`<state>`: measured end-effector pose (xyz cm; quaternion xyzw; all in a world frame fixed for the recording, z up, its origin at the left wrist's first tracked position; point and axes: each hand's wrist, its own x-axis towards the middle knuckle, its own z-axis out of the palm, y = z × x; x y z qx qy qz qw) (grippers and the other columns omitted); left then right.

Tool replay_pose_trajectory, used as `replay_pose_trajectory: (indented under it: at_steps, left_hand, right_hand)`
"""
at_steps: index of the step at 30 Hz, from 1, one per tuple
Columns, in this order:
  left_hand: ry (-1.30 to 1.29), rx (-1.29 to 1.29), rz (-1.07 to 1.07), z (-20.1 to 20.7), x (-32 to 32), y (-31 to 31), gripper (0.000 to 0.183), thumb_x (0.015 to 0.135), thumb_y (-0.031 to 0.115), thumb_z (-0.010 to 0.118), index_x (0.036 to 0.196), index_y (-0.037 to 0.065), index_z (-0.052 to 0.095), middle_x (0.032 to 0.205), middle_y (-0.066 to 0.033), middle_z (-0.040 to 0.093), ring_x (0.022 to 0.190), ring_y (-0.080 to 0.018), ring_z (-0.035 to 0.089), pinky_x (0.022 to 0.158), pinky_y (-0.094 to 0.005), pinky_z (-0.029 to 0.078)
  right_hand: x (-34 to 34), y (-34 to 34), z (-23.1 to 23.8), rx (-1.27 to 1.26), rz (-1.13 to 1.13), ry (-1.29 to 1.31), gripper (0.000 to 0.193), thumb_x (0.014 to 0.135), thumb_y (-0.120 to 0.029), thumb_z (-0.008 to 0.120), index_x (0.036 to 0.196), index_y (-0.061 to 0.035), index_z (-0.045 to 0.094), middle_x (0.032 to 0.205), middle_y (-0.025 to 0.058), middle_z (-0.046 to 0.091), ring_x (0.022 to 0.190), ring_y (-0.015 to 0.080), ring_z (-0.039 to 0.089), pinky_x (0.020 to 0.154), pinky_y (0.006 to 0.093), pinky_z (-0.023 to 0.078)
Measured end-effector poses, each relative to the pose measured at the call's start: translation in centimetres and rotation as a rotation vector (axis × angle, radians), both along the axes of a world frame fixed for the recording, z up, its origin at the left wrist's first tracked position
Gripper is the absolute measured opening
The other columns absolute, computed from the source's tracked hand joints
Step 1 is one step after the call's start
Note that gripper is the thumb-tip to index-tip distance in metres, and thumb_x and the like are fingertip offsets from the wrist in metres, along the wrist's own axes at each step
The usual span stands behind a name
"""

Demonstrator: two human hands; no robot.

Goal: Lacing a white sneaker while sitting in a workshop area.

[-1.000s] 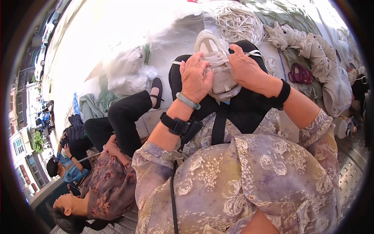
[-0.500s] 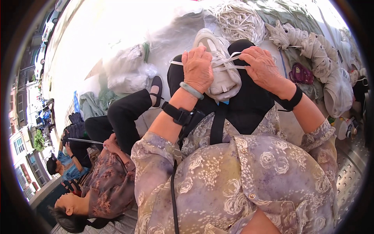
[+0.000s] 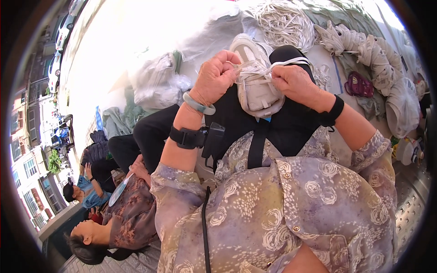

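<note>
A white lace-up sneaker (image 3: 260, 94) rests across my black-trousered lap, its toe pointing away from me. At the shoe's left side my left hand (image 3: 215, 78) is closed, thumb and forefinger pinched on a white shoelace (image 3: 246, 66). My right hand (image 3: 297, 84) is closed on the lace at the shoe's right side, with loose strands trailing over the knuckles toward my right knee. The lace crosses the upper between both hands. My curled fingers partly hide where the strands run.
A heap of white laces (image 3: 284, 25) lies beyond my knees. White shoes (image 3: 380, 57) line up at the far right, near a purple object (image 3: 359, 85) and a plastic bag (image 3: 403, 109). Clear plastic bags (image 3: 160, 84) lie at left. A seated co-worker (image 3: 132, 218) holds a fan (image 3: 119, 190).
My left hand has drawn back left and toward me, off the shoe, now pinching lace. My right hand has come down closer to the shoe, its fingers curled tighter.
</note>
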<state>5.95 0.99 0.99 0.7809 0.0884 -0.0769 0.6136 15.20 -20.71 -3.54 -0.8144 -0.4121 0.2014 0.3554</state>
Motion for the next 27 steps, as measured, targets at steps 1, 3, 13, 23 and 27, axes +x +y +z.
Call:
replay_pose_trajectory:
  at_steps: [1,3,13,23,27]
  left_hand:
    - [0.002,0.002,0.001,0.2,-0.3,0.9,0.024,0.083,0.01,0.061,0.103,0.001,0.052,0.067,-0.0002,0.055,0.061,-0.0076,0.051,0.063,-0.0234,0.043]
    - [-0.047,-0.155,0.18,0.4,-1.0,2.4,0.025,0.084,0.009,0.06,0.106,0.0,0.052,0.068,0.0011,0.056,0.062,-0.0089,0.052,0.065,-0.0232,0.044]
    - [-0.06,-0.42,0.316,-1.7,-2.8,2.1,0.031,0.082,0.007,0.064,0.109,-0.003,0.053,0.07,-0.001,0.057,0.065,-0.0083,0.053,0.07,-0.0214,0.045]
    - [-0.313,0.914,0.066,-1.7,-2.5,-1.0,0.027,0.071,0.006,0.057,0.096,0.006,0.064,0.07,-0.0091,0.063,0.059,-0.0236,0.06,0.058,-0.0311,0.047]
    - [-0.328,1.111,0.344,-5.3,-2.2,-0.1,0.023,0.07,0.007,0.056,0.091,0.006,0.065,0.071,-0.0091,0.064,0.06,-0.0255,0.061,0.061,-0.0348,0.048]
  right_hand:
    - [0.2,-0.6,0.3,0.002,0.001,0.002,0.014,0.077,-0.014,0.05,0.076,-0.0013,0.055,0.072,0.0164,0.058,0.075,0.0345,0.057,0.067,0.0405,0.044]
    - [1.1,-2.7,0.8,-0.021,-0.077,0.063,0.015,0.079,-0.015,0.051,0.077,-0.0007,0.056,0.069,0.0156,0.056,0.068,0.0308,0.057,0.062,0.0385,0.043]
    - [5.6,-19.5,0.6,-0.004,-0.398,0.078,0.015,0.087,-0.007,0.054,0.074,-0.0008,0.049,0.061,-0.0039,0.038,0.057,0.0052,0.032,0.05,0.0223,0.028]
    - [4.5,-19.1,0.5,-0.07,-0.389,0.055,0.015,0.086,-0.007,0.055,0.074,-0.0006,0.049,0.062,-0.0037,0.037,0.058,0.0043,0.031,0.049,0.0212,0.027]
    - [4.6,-17.9,1.3,0.006,-0.341,-0.01,0.012,0.086,-0.004,0.055,0.076,-0.0002,0.05,0.063,-0.0025,0.039,0.057,0.0045,0.032,0.05,0.0206,0.028]
